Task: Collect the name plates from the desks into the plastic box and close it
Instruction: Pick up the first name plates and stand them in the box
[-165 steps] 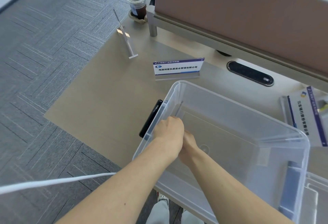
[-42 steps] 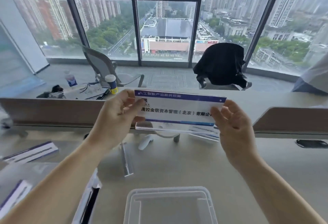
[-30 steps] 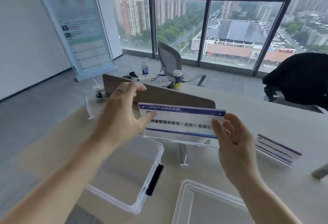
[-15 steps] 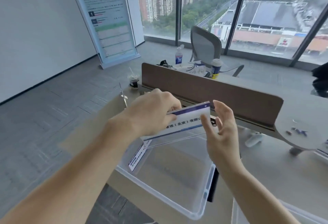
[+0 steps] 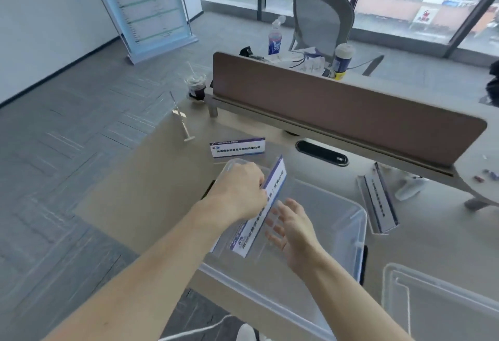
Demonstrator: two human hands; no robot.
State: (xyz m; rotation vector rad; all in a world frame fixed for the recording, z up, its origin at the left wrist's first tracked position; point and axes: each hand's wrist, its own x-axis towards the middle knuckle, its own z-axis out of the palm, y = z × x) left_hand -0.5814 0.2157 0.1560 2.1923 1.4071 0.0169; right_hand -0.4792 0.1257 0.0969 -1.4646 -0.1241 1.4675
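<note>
Beige desk (image 5: 151,195): left hand (image 5: 239,192) grips name plate (image 5: 266,205) over box (image 5: 359,222); right hand (image 5: 293,228) wide.

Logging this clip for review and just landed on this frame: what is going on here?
A person is putting a name plate into the clear plastic box on the desk. The left hand has its grip on the plate, tilted over the box opening; the right hand is open beside it, fingers spread. Still uncollected on the desk: one standing name plate behind the box, another plate to its right and an edge-on acrylic stand. The lid lies off, at the lower right.
</note>
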